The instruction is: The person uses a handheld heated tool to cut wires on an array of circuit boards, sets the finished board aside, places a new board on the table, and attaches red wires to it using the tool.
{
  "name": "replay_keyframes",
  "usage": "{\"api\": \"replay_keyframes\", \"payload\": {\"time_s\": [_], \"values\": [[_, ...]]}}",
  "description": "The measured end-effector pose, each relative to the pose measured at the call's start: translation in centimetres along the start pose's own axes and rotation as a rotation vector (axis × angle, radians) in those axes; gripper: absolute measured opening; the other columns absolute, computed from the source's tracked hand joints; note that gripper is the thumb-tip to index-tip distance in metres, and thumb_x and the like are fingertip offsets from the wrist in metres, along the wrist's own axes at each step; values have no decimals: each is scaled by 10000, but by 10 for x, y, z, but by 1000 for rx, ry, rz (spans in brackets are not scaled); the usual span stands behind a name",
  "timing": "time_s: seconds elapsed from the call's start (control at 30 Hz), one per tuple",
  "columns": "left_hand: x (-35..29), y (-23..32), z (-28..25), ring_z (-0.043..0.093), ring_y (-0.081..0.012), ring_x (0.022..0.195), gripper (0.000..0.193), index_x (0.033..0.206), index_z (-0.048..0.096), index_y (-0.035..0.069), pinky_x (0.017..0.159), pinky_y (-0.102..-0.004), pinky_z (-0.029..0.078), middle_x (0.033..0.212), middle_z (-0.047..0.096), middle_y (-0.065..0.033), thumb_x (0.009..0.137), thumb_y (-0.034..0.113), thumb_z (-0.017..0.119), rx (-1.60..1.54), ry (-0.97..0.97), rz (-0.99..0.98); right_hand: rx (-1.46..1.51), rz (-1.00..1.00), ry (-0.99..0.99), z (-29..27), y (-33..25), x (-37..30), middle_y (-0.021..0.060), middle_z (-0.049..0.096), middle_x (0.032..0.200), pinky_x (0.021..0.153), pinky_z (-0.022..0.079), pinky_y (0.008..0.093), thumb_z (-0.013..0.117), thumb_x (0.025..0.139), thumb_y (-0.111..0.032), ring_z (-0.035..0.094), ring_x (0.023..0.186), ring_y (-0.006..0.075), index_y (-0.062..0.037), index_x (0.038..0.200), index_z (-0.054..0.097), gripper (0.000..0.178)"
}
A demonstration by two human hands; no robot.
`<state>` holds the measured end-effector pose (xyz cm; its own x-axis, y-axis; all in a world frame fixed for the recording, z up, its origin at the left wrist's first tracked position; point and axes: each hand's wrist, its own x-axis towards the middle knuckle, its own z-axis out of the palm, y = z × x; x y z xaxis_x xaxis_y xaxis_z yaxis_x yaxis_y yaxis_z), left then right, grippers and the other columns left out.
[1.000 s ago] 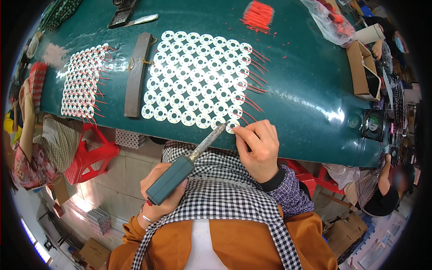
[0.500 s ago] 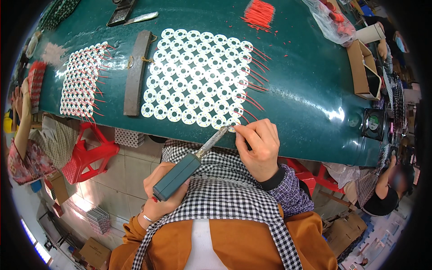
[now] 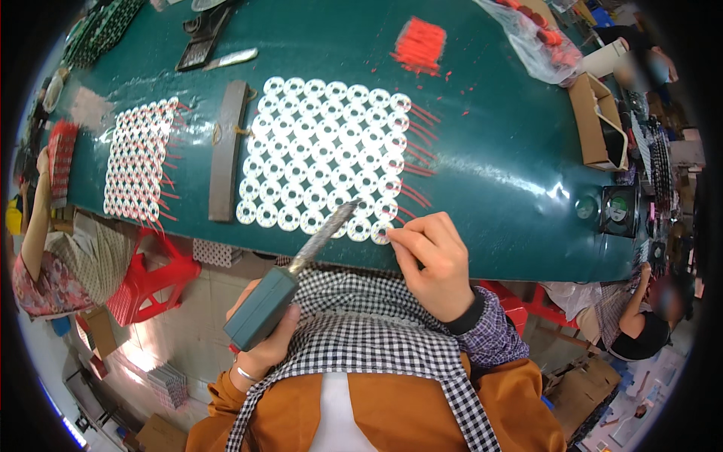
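Observation:
My left hand [image 3: 280,331] is wrapped round the dark green body of a soldering iron [image 3: 263,305]. Its long, silvery shaft slants up over the near right part of a panel of round white circuit boards [image 3: 300,173]. Whether the tip touches a board cannot be told. At the panel's near right corner, my right hand [image 3: 437,260] pinches thumb and forefinger together beside the corner board [image 3: 382,232]; anything small between them is hidden. Short red wires [image 3: 419,157] stick out from the boards along the panel's right edge.
A dark flat bar [image 3: 226,154] lies between this panel and a second wired panel [image 3: 139,162]. Cut red wires [image 3: 419,47] are heaped at the back. A cardboard box [image 3: 595,124] and a solder reel [image 3: 619,209] stand right. Co-workers sit on both sides.
The soldering iron has pulled back left from the corner board with my left hand. My right hand remains pinched at that corner. The whole view has shifted slightly.

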<state>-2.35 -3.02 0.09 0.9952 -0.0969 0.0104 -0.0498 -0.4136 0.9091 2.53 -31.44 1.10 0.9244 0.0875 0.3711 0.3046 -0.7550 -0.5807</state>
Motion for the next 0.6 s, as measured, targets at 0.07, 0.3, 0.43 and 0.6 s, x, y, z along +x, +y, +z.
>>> {"api": "replay_keyframes", "payload": {"time_s": [0.07,0.3,0.43,0.6], "values": [[-1,-5,-1,715,-268,883,283,1082,712,-48,775,-335,562,990,729,-147,822,25,796,-35,48,-30,-6,-15,40,-16,10,20,82,643,876,703,509,386,757,791,38,622,817,276,-38,935,730,164],[6,-28,-3,582,-100,669,367,1246,655,-45,566,-243,465,980,688,-86,884,-74,713,-154,135,14,-365,-126,184,-33,113,115,73,645,922,756,525,402,730,835,-21,621,892,280,-38,952,718,120],[13,-27,1,576,-102,664,372,1250,648,-51,566,-241,462,970,670,-78,884,-92,697,-161,199,20,-359,-201,164,-13,132,153,50,645,933,781,527,388,746,826,-47,617,915,261,-58,946,725,122],[20,-22,-1,572,-98,659,362,1245,654,-43,565,-241,462,959,654,-69,888,-90,696,-180,213,-47,-374,-217,168,13,145,187,44,638,943,814,521,398,754,822,-69,606,944,258,-63,940,726,122]]}}
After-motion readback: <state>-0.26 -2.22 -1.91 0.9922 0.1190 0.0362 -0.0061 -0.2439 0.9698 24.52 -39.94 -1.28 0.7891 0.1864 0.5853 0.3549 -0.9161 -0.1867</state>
